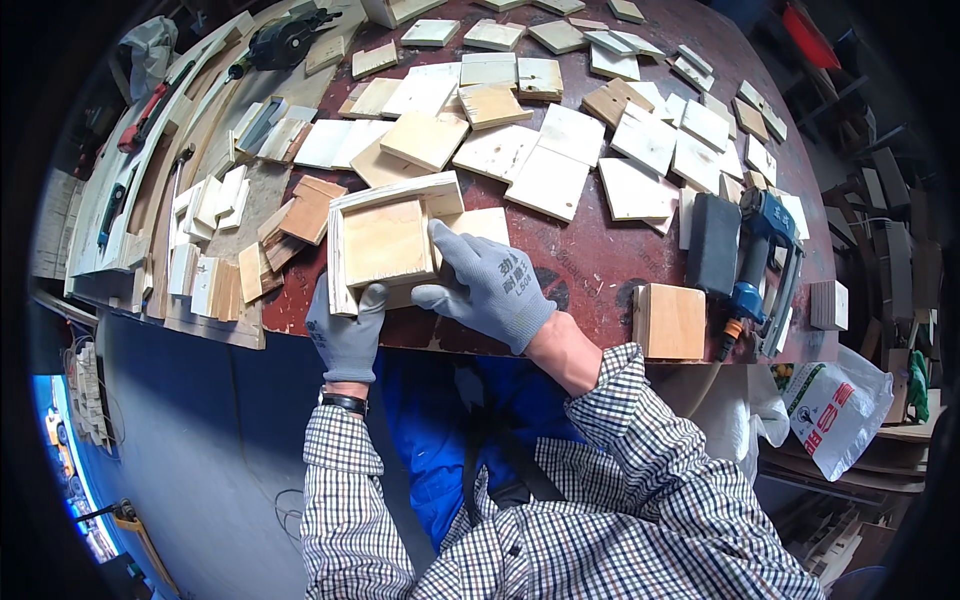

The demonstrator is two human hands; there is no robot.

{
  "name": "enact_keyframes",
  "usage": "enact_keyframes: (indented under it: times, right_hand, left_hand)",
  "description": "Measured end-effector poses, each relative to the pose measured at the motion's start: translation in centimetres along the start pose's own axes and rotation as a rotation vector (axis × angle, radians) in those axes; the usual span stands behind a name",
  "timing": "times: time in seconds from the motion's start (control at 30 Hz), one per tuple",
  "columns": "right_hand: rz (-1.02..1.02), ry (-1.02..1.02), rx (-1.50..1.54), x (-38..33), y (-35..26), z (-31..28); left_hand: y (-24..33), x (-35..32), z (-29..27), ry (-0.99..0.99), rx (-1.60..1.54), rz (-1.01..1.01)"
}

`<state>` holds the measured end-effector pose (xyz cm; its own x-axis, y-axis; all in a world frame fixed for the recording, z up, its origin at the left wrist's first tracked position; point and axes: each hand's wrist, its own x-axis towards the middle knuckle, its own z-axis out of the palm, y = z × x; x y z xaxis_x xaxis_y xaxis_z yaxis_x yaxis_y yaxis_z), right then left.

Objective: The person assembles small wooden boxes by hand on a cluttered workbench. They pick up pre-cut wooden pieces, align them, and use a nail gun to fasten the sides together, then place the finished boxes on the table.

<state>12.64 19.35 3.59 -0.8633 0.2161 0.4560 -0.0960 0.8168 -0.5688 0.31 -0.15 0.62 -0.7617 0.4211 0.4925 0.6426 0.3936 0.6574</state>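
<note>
My left hand [347, 325], in a grey work glove, grips the lower left corner of a small, partly assembled wooden box [385, 243], with its thumb over the near edge. The box is held tilted above the table's front edge. Thin plywood walls show along its left and far sides, around a pale square panel. My right hand [492, 285], gloved alike, has its fingers closed on the box's right side. Its fingertips bend over the edge there. The box's underside is hidden.
Many loose plywood squares [550, 182] cover the dark red table [590, 300]. A blue pneumatic nailer [765, 250] lies at the right, beside a finished-looking wooden block [670, 322]. Small wood strips [215, 205] and a black power tool [290, 38] are at the left. A white plastic bag [835, 410] hangs lower right.
</note>
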Motion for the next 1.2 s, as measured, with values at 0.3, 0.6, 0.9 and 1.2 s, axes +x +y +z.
enact_keyframes:
  times: [0.3, 0.6, 0.9, 1.2]
  right_hand:
    - [0.020, 0.058, -0.032, -0.6, 0.1, 1.7]
    - [0.054, 0.026, 0.057, -0.2, -0.2, 0.9]
    - [0.039, -0.069, 0.066, -3.8, -1.9, -8.1]
    - [0.197, -0.623, -0.719, -11.8, 1.7, -21.7]
  left_hand:
    - [-2.4, -1.0, -0.5, -0.054, -0.042, -0.138]
    - [-5.1, -1.1, -0.5, -0.083, 0.010, -0.161]
    - [-8.1, -2.2, 0.2, -0.043, 0.083, -0.084]
    - [-5.8, -2.4, 0.5, -0.013, 0.064, -0.076]
